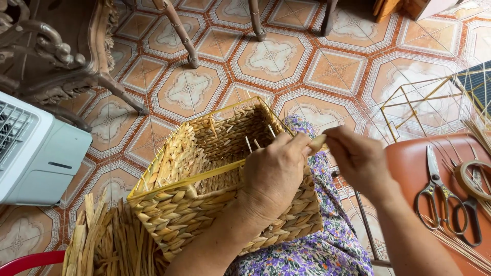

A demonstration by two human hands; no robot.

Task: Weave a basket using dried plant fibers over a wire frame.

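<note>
A half-woven rectangular straw basket (204, 168) on a yellow wire frame rests on my lap, its opening tilted away from me. My left hand (273, 171) lies on the basket's near right rim and pinches a pale straw strand (317, 142) at its end. My right hand (358, 158) meets it from the right, its fingers closed on the same strand just beside the rim. Thin upright stakes stick out of the weave near my left hand.
A bundle of dried straw strips (102, 240) lies at lower left. A white appliance (36, 153) stands left, carved wooden furniture (56, 51) behind it. On the orange seat (409, 163) at right lie scissors (434, 191) and a tape roll (473, 179). A bare wire frame (414, 107) stands beyond.
</note>
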